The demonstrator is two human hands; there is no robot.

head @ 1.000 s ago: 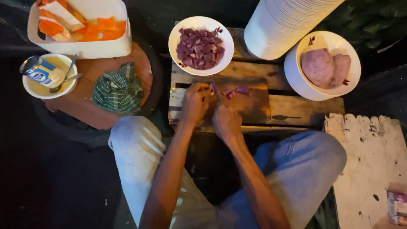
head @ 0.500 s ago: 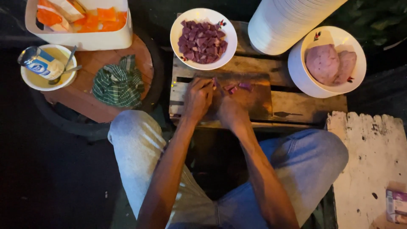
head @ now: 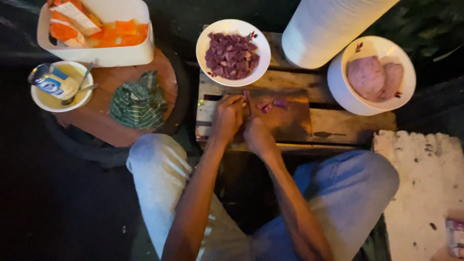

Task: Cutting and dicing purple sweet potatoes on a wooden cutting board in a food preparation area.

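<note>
Purple diced pieces (head: 270,104) scattered on wooden cutting board (head: 290,121).

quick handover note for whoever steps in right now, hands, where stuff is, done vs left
Left hand and right hand: close together on the wooden cutting board, working a small purple piece; whether a knife is held cannot be told.
Things: a few cut purple pieces lie on the board; white bowl of purple cubes just behind it; bowl with two pale pink slabs to the right.
Done: one bowl well filled with cubes.
Left: pieces on the board, uncut slabs.
</note>
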